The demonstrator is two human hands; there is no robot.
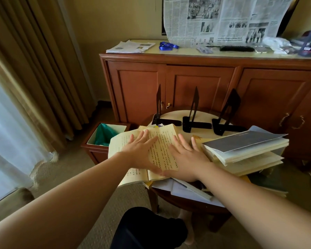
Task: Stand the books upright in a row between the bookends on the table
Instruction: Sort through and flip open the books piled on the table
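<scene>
Nearest to you, your left hand (139, 150) lies flat with fingers spread on the left page of the open book (162, 153). Your right hand (185, 159) lies flat beside it with fingers straight, over the right side of the same book. Neither hand grips anything. My judgement is that you are pressing the pages down before closing the book, since an open one cannot stand.

The open book overhangs the table's (201, 132) near-left edge, above the waste bin (106, 136). That is a slip risk if you lift one hand carelessly.

Just right of your right hand sits a stack of books (244, 151), lying flat and skewed, a dark-covered one on top. More papers and books lie beneath, spilling toward the near-right rim. None stands upright yet.

Beyond them, three black bookends (196, 114) stand in a row at the table's far side, apart from one another, with bare tabletop between them. That bare room is where the books belong; approach from the near side looks unobstructed.

Farthest, a wooden cabinet (205, 83) backs the table closely, so there is little room behind the bookends.
</scene>
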